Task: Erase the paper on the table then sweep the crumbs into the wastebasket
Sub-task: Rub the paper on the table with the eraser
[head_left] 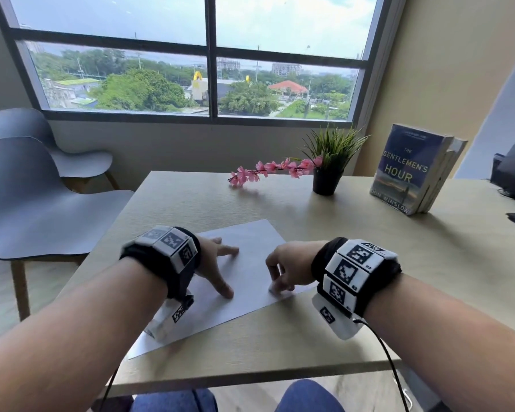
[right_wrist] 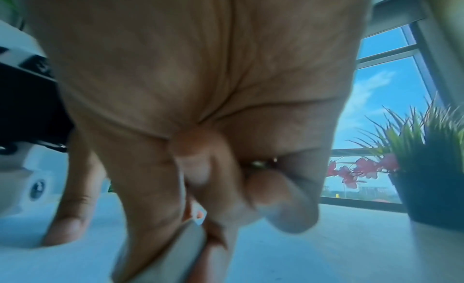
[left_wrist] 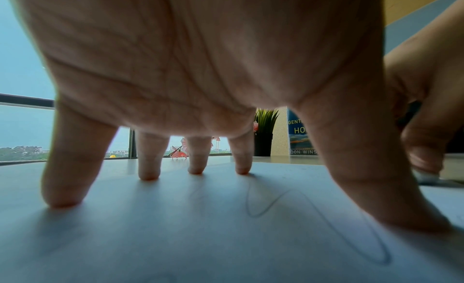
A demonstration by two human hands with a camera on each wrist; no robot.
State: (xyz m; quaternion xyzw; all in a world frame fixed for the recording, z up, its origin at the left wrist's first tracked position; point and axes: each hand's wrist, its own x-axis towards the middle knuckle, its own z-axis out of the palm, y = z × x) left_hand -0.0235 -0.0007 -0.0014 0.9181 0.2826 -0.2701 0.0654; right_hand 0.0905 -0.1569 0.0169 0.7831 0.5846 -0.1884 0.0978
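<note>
A sheet of paper [head_left: 244, 281] is laid askew on the light wooden table [head_left: 369, 278], near the front edge, one corner pointing toward the window [head_left: 208, 63]. It is pinned by the left hand [head_left: 213, 266], whose fingers are spread and nearly straight, their tips pressed onto the sheet; nothing is held by this hand. In the left wrist view the fingertips [left_wrist: 148, 174] are seen planted on the paper, and a faint looping pencil line [left_wrist: 301, 213] is drawn across the sheet between index finger and thumb.

A small white eraser [head_left: 275, 288] is pinched by the right hand [head_left: 289, 267], fingers curled down around it, and its lower end is set against the paper close to the sheet's right edge. In the right wrist view the eraser [right_wrist: 173, 251] is shown clamped between thumb and fingers (the picture is blurred there).

At the back of the table a potted grass plant [head_left: 329, 162] is stood, with a pink flower sprig [head_left: 268, 171] stretched to its left, and a book [head_left: 411, 171] is stood upright to its right. Two grey chairs [head_left: 33, 191] are placed left of the table.
</note>
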